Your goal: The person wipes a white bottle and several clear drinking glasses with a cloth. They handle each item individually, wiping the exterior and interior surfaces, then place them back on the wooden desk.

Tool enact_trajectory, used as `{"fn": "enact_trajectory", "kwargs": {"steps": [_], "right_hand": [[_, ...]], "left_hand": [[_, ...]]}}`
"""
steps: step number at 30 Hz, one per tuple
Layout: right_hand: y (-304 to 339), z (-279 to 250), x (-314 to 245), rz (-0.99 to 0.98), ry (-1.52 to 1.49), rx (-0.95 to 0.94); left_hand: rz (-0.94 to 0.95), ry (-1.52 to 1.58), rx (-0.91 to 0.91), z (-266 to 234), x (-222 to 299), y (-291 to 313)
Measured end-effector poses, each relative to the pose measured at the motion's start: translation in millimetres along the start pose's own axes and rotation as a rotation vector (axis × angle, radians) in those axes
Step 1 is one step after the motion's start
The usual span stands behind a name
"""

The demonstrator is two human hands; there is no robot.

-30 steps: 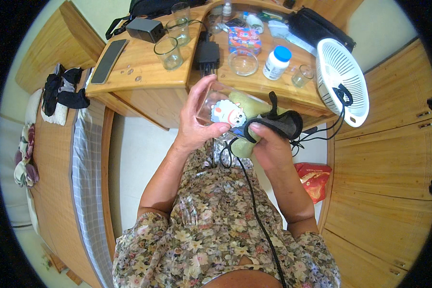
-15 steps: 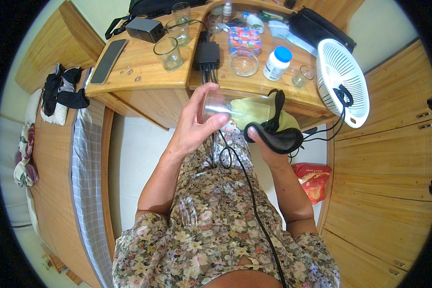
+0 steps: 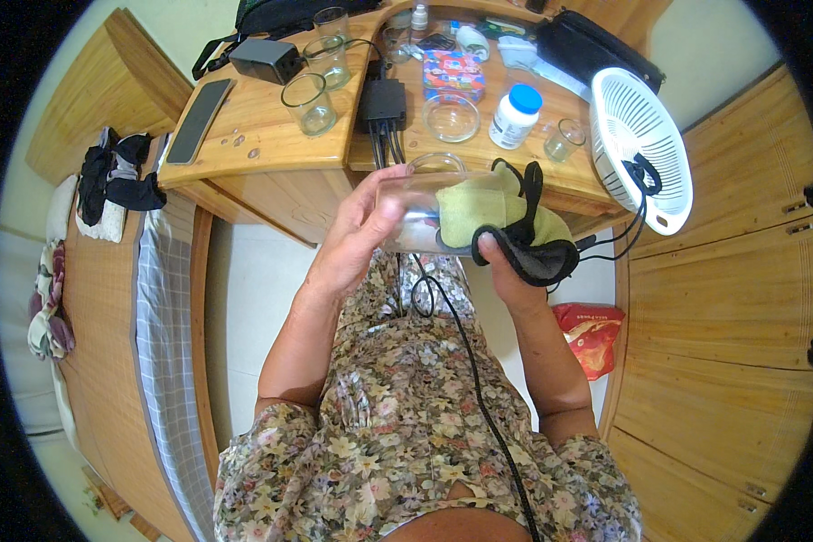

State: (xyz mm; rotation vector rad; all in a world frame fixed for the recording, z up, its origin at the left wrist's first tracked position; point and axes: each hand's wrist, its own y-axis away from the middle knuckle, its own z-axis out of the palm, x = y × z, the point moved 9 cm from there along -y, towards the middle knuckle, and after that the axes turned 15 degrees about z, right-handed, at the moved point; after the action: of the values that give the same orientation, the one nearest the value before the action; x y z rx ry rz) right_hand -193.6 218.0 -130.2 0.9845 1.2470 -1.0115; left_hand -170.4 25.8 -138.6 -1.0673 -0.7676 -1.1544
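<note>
- Thin black cord (image 3: 513, 459) hangs at 6 o'clock along your dress; its loop could catch a lowered wrist.
- Your left hand (image 3: 357, 233) is wrapped around one end of the clear see-through cup (image 3: 410, 213), tilted sideways at 12 o'clock; a loose grip on this smooth wall may let it slip.
- Your right hand (image 3: 512, 282) pinches the green cloth with black edging (image 3: 475, 215), seemingly partly inside the cup; its far fingers are hidden. Hard twisting could pull the cup away.
- Farther, at 12 o'clock, the round clear glass dish (image 3: 452, 120) could be struck by a careless swing.
</note>
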Motion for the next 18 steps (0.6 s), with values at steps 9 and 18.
{"fn": "enact_trajectory", "kwargs": {"steps": [9, 18], "right_hand": [[-2.7, -5.8, 18.9, 0.228, -0.182, 0.056], [-4.2, -6.1, -1.4, 0.027, -0.075, 0.062]], "left_hand": [[0.336, -0.16, -0.213, 14.0, 26.2, -1.2], [0.071, 0.033, -0.085, 9.6, -3.0, -2.7]]}}
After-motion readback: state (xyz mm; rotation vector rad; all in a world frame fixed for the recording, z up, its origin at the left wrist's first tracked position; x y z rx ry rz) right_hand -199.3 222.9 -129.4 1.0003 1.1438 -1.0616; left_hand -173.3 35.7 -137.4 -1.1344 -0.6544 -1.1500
